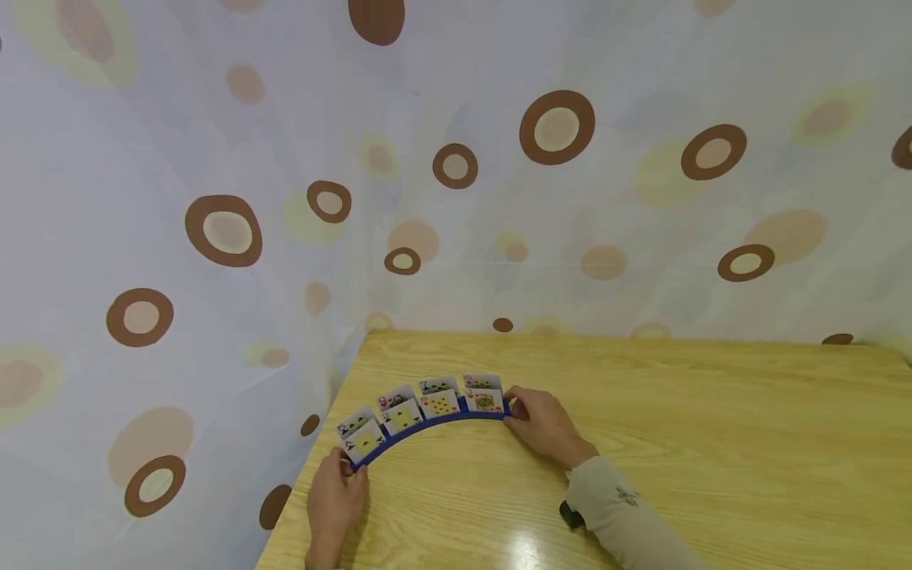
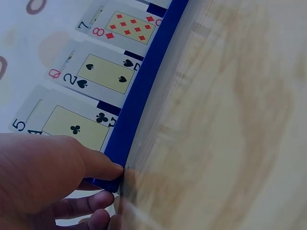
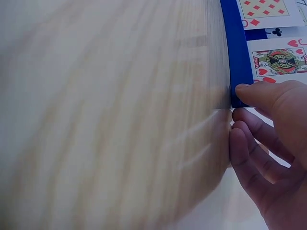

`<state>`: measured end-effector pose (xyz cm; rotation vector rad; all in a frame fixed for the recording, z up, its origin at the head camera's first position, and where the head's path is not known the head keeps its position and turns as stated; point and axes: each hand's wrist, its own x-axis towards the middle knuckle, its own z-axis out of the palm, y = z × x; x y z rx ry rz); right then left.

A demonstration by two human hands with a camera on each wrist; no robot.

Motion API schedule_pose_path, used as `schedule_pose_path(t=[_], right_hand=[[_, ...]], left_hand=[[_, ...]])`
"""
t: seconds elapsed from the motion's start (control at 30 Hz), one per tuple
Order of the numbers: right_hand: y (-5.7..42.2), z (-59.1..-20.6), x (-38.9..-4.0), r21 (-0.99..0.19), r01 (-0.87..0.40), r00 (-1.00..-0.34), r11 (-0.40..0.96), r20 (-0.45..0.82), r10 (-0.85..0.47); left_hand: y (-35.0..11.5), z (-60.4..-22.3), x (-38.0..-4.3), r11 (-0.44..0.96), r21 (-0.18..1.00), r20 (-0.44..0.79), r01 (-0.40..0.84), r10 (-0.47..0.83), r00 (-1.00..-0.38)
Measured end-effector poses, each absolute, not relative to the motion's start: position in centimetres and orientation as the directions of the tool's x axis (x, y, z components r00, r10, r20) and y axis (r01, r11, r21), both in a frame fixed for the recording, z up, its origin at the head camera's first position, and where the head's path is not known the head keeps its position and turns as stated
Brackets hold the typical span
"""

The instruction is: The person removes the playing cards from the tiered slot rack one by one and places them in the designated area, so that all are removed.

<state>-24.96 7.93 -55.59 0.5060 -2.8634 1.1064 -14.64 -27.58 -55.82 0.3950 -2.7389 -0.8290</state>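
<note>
A curved blue playing card holder (image 1: 463,416) stands on the wooden table, bowed away from me, with cards propped in two rows. Its front row reads, from the left, ace of clubs (image 2: 75,129), two of spades (image 2: 103,72), eight of diamonds (image 2: 129,28) and jack of hearts (image 3: 279,62). Behind them, partly covered, show a five, a red queen, a seven and another card (image 1: 483,381). My left hand (image 1: 335,495) pinches the holder's left end, thumb on the near face. At the right end, my right hand (image 1: 545,427) grips it between thumb and fingers.
The wooden table (image 1: 677,443) reaches far to the right of the holder. Its left edge runs close beside my left hand. Patterned cloth or paper walls (image 1: 627,206) with brown rings rise behind and to the left. A dark band (image 1: 571,514) sits at the right sleeve.
</note>
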Motion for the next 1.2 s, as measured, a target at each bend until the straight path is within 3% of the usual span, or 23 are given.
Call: schedule_pose_path(t=[0.47, 0.83, 1.2], right_hand=[[13.3, -55.6, -24.1, -0.648, -0.3, -0.948, 0.7, 0.119, -0.297], [18.7, -54.9, -22.6, -0.636, -0.28, -0.955, 0.719, 0.11, -0.275], [21.4, -54.9, -21.5, -0.614, -0.278, -0.957, 0.739, 0.112, -0.267]], left_hand=[[-23.4, -56.4, -16.3, 0.875, 0.478, 0.196, -0.077, -0.192, -0.962], [-20.0, -55.9, -18.5, 0.846, 0.517, 0.252, 0.131, -0.005, -0.968], [-18.0, -55.8, -20.2, 0.844, 0.503, 0.234, 0.187, 0.076, -0.969]])
